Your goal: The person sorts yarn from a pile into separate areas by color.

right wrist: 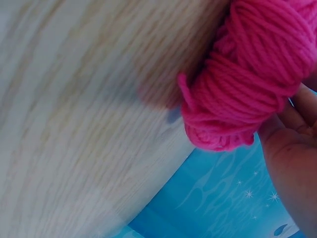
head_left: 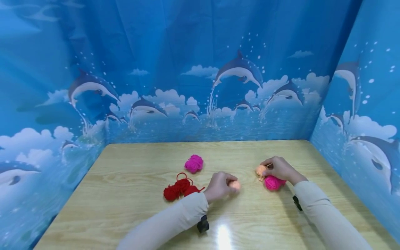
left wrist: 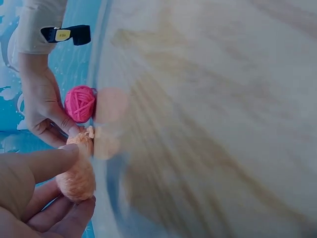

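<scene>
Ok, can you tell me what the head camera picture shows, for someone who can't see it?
Two hands work with small yarn balls on a wooden table: the left hand holds a peach ball, and the right hand pinches another peach ball beside a pink ball. A red yarn bundle and magenta ball lie nearby.

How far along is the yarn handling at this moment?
Little looks finished. In hand: the left hand pinches a small peach yarn ball, and the right hand pinches a second peach bit while resting against a pink ball. Left untouched on the wooden table: a loose red yarn tangle and a magenta ball.
</scene>
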Motion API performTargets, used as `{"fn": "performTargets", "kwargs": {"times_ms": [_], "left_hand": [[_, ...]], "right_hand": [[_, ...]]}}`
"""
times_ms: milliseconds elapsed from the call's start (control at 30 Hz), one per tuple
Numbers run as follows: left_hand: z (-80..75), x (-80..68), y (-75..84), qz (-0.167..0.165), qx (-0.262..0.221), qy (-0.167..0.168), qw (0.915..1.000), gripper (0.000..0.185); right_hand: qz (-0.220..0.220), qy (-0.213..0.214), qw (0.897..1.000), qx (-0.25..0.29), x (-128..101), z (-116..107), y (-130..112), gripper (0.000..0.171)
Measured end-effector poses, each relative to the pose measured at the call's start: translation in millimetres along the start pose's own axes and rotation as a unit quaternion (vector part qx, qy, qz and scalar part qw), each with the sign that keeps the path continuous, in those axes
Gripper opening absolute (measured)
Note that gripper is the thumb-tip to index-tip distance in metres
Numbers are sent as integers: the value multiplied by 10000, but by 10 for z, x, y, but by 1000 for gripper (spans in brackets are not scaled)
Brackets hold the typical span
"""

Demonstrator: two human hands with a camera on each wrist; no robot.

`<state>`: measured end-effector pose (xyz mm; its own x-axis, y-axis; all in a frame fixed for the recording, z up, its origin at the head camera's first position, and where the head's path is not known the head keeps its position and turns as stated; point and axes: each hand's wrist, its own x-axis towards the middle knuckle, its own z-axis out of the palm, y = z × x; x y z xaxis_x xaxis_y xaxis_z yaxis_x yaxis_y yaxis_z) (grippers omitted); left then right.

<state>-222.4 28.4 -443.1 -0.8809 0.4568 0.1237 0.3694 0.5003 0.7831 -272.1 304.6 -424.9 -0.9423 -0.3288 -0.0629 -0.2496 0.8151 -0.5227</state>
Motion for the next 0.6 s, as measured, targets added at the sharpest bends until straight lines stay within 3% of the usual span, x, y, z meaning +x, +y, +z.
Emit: {"fn": "performTargets", "kwargs": {"times_ms": [267, 600], "left_hand": [[-43, -144, -69, -1, 250, -177, 9995, 35], [-77, -269, -127, 139, 196, -250, 9994, 34]], "right_hand": [[-25, -30, 10000, -67, -7, -2, -26, 37], [-21, -16, 10000, -91, 2, -4, -20, 37]]}}
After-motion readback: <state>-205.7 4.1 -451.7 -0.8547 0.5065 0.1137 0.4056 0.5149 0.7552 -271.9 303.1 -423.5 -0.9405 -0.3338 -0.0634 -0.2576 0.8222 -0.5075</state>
